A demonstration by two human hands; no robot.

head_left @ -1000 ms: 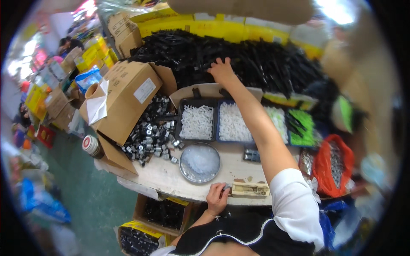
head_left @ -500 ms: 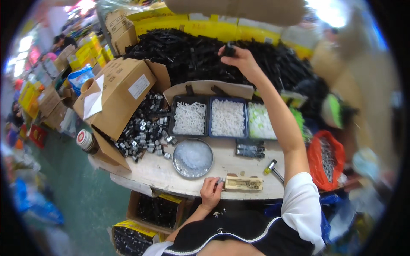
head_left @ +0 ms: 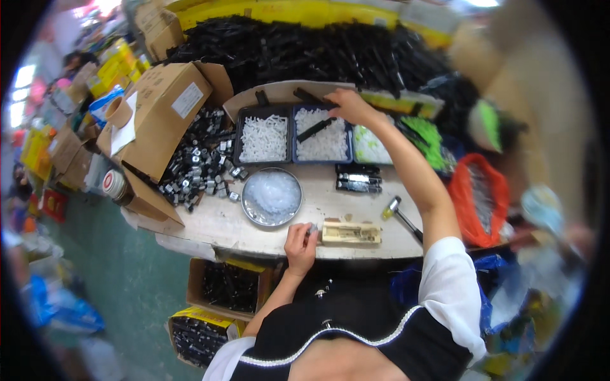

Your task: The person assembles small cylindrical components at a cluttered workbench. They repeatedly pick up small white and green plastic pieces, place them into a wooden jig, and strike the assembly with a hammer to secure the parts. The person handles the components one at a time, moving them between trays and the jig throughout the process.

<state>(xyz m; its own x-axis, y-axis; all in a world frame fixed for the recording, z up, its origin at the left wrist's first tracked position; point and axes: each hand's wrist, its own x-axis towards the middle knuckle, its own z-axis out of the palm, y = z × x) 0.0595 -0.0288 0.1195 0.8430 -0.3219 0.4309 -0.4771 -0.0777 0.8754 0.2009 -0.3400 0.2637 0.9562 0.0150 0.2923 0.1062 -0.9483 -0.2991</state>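
My right hand (head_left: 351, 106) is over the middle bin, closed on one end of a long black plastic strip (head_left: 316, 129). The strip slants down to the left above the white pieces. At the front edge, my left hand (head_left: 300, 248) pinches a small grey piece (head_left: 312, 228), too small to make out fully. Just right of those fingers lies a pale wooden block with a carved slot (head_left: 351, 233). Beyond my left hand stands a round metal dish (head_left: 271, 197) holding translucent material. A hammer with a yellowish head (head_left: 391, 208) lies right of the block.
Bins of small white pieces (head_left: 264, 138) line the back, before a heap of black strips (head_left: 298, 51). Silver-and-black metal parts (head_left: 203, 159) spill from a cardboard box (head_left: 159, 120) at left. Finished-looking black parts (head_left: 359, 180) lie mid-table. A red bag (head_left: 456, 197) stands right.
My right hand has come back from the black heap to the middle bin, bringing a black strip. My left hand stays beside the wooden block. The whole view has shifted.
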